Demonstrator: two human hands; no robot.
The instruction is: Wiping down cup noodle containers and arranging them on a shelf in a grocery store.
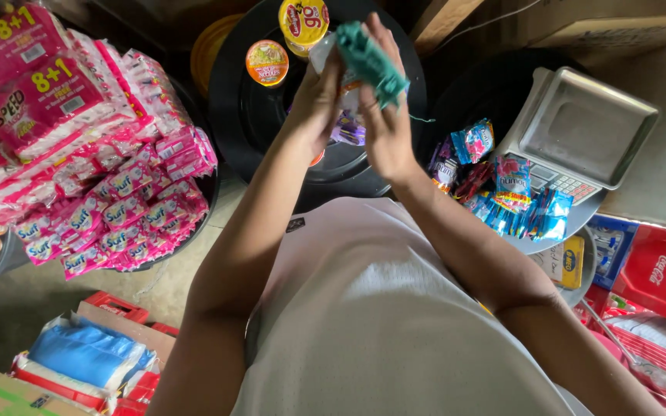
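Both my hands are raised together in front of my chest, over a black round lid. My left hand (314, 104) presses against a pale package (346, 91) held between the palms. My right hand (385, 127) grips a green cloth (371, 62) that drapes over its fingers and over the package top. A thin green thread hangs off the cloth to the right. Most of the package is hidden by the hands.
A black lid (248, 115) carries two round cup-noodle tops (267, 63). Pink sachet packs (109, 192) pile up at left. A metal weighing scale (580, 127) stands at right, blue and pink sachets (514, 196) beside it. A red crate (660, 273) and cardboard boxes (9, 393) lie below.
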